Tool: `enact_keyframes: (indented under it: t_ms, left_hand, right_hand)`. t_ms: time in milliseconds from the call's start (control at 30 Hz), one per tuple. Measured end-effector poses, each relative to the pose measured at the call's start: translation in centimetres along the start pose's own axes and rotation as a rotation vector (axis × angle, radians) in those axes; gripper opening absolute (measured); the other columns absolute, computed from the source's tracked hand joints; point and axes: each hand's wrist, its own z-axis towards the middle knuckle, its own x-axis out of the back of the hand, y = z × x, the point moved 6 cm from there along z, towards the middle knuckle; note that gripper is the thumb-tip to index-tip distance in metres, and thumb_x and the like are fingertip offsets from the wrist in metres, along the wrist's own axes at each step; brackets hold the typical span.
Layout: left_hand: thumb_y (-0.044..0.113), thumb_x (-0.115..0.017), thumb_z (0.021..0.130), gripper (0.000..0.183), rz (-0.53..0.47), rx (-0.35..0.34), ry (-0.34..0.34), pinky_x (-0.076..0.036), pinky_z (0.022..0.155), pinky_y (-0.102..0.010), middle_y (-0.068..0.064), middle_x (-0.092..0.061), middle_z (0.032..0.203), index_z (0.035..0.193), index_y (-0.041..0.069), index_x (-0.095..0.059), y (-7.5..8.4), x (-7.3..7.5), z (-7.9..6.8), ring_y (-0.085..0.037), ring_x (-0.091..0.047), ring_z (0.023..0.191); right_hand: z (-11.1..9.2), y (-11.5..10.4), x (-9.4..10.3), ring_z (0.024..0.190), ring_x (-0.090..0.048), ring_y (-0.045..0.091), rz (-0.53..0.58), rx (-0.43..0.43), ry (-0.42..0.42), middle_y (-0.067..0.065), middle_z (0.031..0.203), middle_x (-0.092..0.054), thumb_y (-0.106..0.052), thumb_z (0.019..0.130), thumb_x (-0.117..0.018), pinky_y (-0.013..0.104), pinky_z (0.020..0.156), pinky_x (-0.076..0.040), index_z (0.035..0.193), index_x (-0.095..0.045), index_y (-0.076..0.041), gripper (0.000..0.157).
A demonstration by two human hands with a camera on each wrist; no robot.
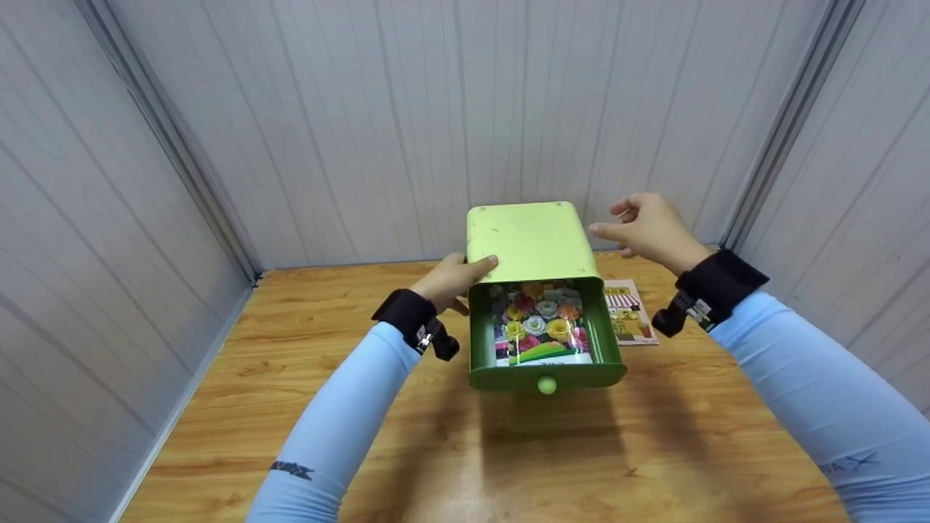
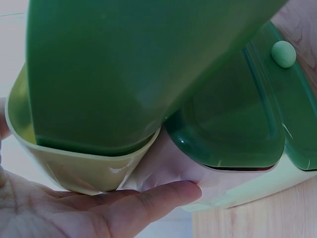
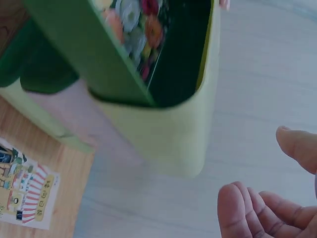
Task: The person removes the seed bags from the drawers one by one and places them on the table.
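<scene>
A small stacked drawer unit [image 1: 529, 243] with a yellow-green top stands at the back of the table. Its top green drawer [image 1: 550, 376] is pulled out, showing a clear packet with a picture of colourful flowers [image 1: 541, 319]. My left hand [image 1: 452, 282] rests on the unit's upper left edge, thumb on top and fingers lying fairly straight along the side. In the left wrist view those fingers [image 2: 148, 203] touch the side below the top drawer. Off to the right, my right hand [image 1: 650, 231] hangs in the air beside the unit, fingers loosely bent and holding nothing.
An illustrated card or booklet [image 1: 631, 314] with a striped awning lies on the wooden table [image 1: 327, 341] to the right of the unit. Lower drawers [image 2: 233, 119] sit beneath the top one. White panel walls [image 1: 327, 131] close off the back and both sides.
</scene>
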Motion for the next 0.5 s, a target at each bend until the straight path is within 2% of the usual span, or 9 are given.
enact_keyframes:
  t_ms: [133,233,500]
  left_hand:
    - [0.049,-0.052,0.114,0.055,-0.001,-0.001,-0.004,-0.051,0.111,-0.069,-0.022,-0.067,0.14,0.145,0.003,-0.054,0.0,-0.1,0.0,-0.037,-0.066,0.129]
    - [0.048,-0.052,0.114,0.054,-0.001,-0.006,0.0,-0.051,0.11,-0.068,-0.022,-0.068,0.138,0.145,0.004,-0.054,0.0,0.0,0.0,-0.038,-0.066,0.127]
    - [0.049,-0.051,0.114,0.057,0.005,-0.02,-0.006,-0.049,0.112,-0.07,-0.022,-0.066,0.141,0.149,0.003,-0.052,0.2,0.0,0.0,-0.039,-0.065,0.131]
  right_hand:
    - [-1.0,-1.6,-1.0,0.082,-0.068,0.016,-0.007,0.012,-0.063,0.025,0.125,-0.064,-0.031,0.104,-0.077,0.024,0.07,-0.061,0.144,-0.056,0.009,0.06]
    - [-1.7,-2.7,-1.7,0.081,-0.069,0.017,-0.035,0.036,-0.11,0.023,0.118,-0.067,-0.03,0.103,-0.078,0.025,0.069,-0.061,0.14,-0.059,0.009,0.057]
    - [-3.4,-4.6,-4.1,0.07,-0.071,0.02,-0.201,0.112,-0.2,0.021,0.105,-0.075,-0.03,0.099,-0.083,0.028,0.065,-0.059,0.121,-0.073,0.005,0.043]
